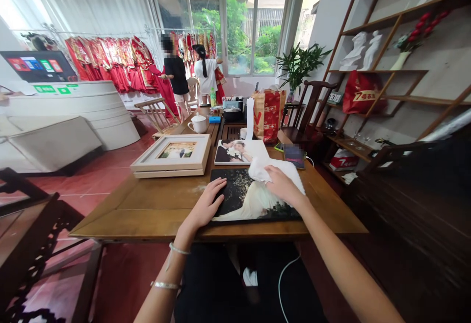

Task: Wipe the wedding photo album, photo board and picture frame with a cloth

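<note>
The dark photo panel lies flat on the wooden table, directly in front of you and close to the near edge. Your left hand rests palm down on its left side, fingers straight and slightly spread, holding nothing. Your right hand has its fingers curled onto a bunched fold of the white cloth, which covers the panel's upper right corner; how tightly they pinch, I cannot tell.

The likeliest trouble is sliding: if your left hand lightens while the cloth is pushed, the panel could skid — a pull toward your lap might carry it over the edge. Grit caught in the cloth could scratch the printed surface, and hard pressure could mark it.

Just behind sits the paler wedding picture; a long stroke away from you might knock it. The loose end of the cloth reaches near the phone on the right, so a wide sweep could drag that along.

Farther out, the framed photo at left seems safe — unless your left elbow swings wide. The lidded mug stands well apart, so spilling looks unlikely.
</note>
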`<state>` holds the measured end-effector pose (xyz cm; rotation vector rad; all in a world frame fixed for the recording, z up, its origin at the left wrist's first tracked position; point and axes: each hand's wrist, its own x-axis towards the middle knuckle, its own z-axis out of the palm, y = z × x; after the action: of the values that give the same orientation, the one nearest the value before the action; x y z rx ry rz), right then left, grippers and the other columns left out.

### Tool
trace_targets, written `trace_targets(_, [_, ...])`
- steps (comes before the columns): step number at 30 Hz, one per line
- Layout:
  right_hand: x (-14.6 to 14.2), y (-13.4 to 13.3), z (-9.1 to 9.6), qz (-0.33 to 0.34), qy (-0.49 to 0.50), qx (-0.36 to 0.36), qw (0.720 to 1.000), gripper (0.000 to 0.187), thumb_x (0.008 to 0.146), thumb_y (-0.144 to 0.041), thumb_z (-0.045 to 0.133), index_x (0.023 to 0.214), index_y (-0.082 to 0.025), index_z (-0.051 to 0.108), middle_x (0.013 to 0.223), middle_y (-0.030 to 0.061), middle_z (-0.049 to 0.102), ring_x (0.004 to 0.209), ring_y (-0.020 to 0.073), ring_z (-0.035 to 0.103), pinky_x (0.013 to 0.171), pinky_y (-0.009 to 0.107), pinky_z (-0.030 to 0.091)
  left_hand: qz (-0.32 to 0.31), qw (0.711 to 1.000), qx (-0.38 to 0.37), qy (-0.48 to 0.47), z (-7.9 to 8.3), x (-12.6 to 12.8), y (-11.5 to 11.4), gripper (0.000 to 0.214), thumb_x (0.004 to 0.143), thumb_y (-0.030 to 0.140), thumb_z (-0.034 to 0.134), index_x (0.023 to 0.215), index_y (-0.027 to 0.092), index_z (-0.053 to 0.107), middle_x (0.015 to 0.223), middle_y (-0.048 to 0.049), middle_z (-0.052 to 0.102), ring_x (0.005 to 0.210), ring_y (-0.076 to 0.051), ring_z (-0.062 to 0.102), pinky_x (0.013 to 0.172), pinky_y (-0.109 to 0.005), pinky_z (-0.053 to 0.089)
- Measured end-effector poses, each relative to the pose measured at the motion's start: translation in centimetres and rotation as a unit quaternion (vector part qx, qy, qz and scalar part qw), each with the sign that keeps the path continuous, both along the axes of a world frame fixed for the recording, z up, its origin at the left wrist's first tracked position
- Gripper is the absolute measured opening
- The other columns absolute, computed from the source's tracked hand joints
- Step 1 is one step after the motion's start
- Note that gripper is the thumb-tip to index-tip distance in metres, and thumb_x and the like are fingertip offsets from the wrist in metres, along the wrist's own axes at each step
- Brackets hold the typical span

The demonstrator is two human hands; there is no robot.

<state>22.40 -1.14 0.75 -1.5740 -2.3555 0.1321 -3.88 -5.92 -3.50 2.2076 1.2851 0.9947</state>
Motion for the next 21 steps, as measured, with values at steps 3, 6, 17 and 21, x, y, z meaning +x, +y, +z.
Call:
trace_targets(3, [2.6, 0.1, -0.5, -0.049, 0.001, 0.005, 0.999, 0.037, 0.086, -0.016, 0.041, 0.12, -0.009, 0.055, 0.125, 0.0125, 0.054, 0.113, 0.0222, 0.049, 0.095, 0.029, 0.035, 0.001, 1.0, 0.001, 0.0, -0.1, -0.1, 0.0, 0.041, 0.09, 0.026, 0.041, 0.129, 0.018, 0.05, 0.141, -0.011, 0.044, 0.135, -0.023, 0.034, 0.114, -0.048, 0.024])
trace_targets(6, [3.1, -0.4, -0.8, -0.077, -0.008, 0.014, 0.997, 0.037, 0.084, -0.015, 0.043, 0.118, -0.01, 0.057, 0.126, 0.0133, 0.053, 0.116, 0.0249, 0.047, 0.1, 0.035, 0.03, 0.0, 1.0, 0.01, 0.001, -0.2, -0.1, 0.0, 0.04, 0.09, 0.026, 0.042, 0.129, 0.02, 0.05, 0.141, -0.0101, 0.045, 0.135, -0.024, 0.034, 0.114, -0.049, 0.024])
trace_targets(17, [-5.1, -4.7, -0.2, 0.045, -0.016, 0.009, 0.999, 0.058, 0.074, -0.013, 0.047, 0.132, -0.015, 0.048, 0.139, 0.015, 0.043, 0.134, 0.0273, 0.025, 0.109, 0.052, 0.011, 0.002, 1.0, 0.013, -0.001, -0.1, 0.3, 0.1, 0.041, 0.09, 0.025, 0.042, 0.13, 0.023, 0.05, 0.14, -0.0079, 0.046, 0.134, -0.023, 0.035, 0.113, -0.047, 0.025])
trace_targets(21, [-4.8, -8.7, -0.2, 0.174, 0.023, -0.009, 0.984, 0.067, 0.068, -0.012, 0.047, 0.135, -0.017, 0.045, 0.141, 0.0123, 0.041, 0.137, 0.0243, 0.022, 0.112, 0.048, 0.007, 0.002, 1.0, 0.005, -0.003, 0.0, 0.2, 0.0, 0.039, 0.09, 0.027, 0.042, 0.127, 0.02, 0.053, 0.139, -0.0096, 0.048, 0.134, -0.024, 0.035, 0.113, -0.047, 0.027])
